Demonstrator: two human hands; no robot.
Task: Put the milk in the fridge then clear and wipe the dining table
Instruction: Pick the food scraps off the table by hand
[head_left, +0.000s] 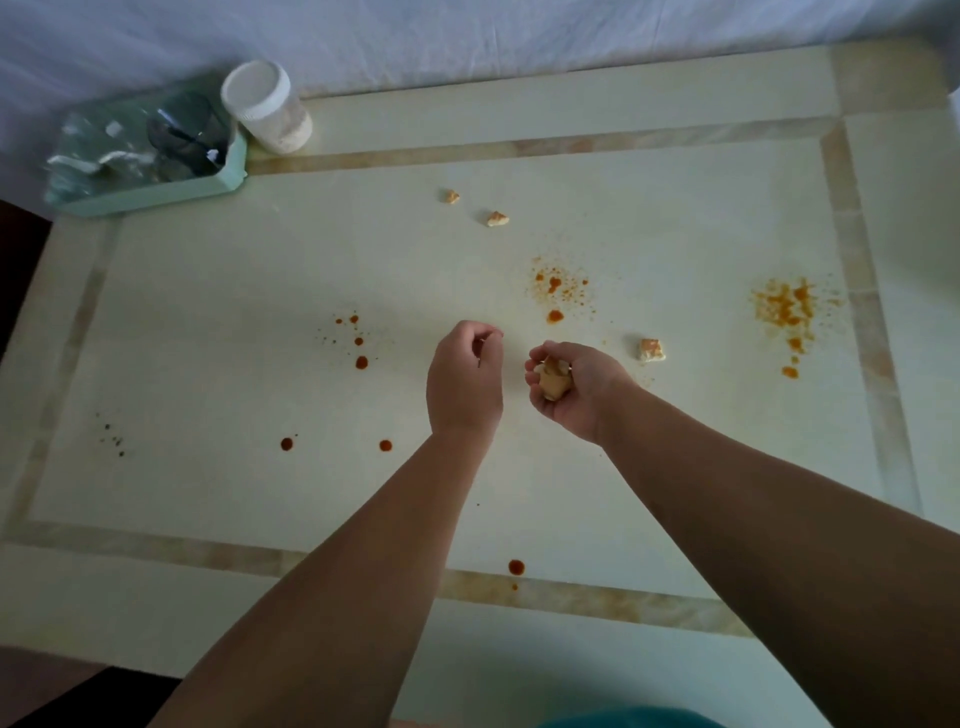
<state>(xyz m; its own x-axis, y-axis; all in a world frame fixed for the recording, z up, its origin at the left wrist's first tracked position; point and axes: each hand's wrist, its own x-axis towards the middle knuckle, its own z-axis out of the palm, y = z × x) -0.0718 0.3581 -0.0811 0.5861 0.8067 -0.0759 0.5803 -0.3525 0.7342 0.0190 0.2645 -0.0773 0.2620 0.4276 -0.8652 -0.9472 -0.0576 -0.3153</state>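
1. Two bare forearms reach in from the near edge over the table (208, 291), a pale cream top with a tan inlaid band running round it.
2. Left hand (464, 382) hovers near the table's middle, back of hand up, fingers curled in with thumb and forefinger tips meeting. Whether anything is pinched between them cannot be told.
3. Right hand (569, 387) sits just beside the left, palm turned up and cupped. Its fingers are curled round a small pile of bread pieces (555, 378), pale with tan crust.
4. One bread chunk (651, 349) lies on the table just right of the right hand. Two smaller crumbs lie farther back, one (497, 219) near the other (452, 196), both well apart from the hands.
5. Spills: orange-red sauce spatter (558, 291) just behind the right hand; a yellow-orange powdery patch (787, 312) near the right inlay band; dark red drops (358, 343) left of the left hand; more single drops at (286, 444), (385, 445) and (516, 567) toward the near side; tiny dark specks (114, 439) far left.
6. Far left corner: a mint-green tray (156, 195) holding clear glass items, blurred. A clear jar (270, 109) with a white lid stands just beside it, pale contents at the bottom.
7. White cloth (467, 31) lies beyond the far edge.
8. Milk: not seen anywhere in view.
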